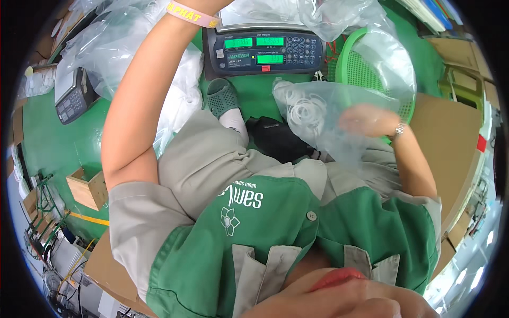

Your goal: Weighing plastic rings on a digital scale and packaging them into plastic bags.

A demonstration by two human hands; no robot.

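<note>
My right hand, blurred and with a watch on its wrist, grips a clear plastic bag that holds several white rings. The bag hangs over my lap, in front of a green plastic basket. My left arm reaches up along the left side. Its wrist wears a pink band, and my left hand is cut off by the top edge, so its fingers are hidden. It is nearest to the platform of a dark counting scale with green displays.
I sit on a green floor with one sandalled foot forward and a black pouch on my lap. Clear bags and a second small scale lie at the left. A wooden box and cardboard flank me.
</note>
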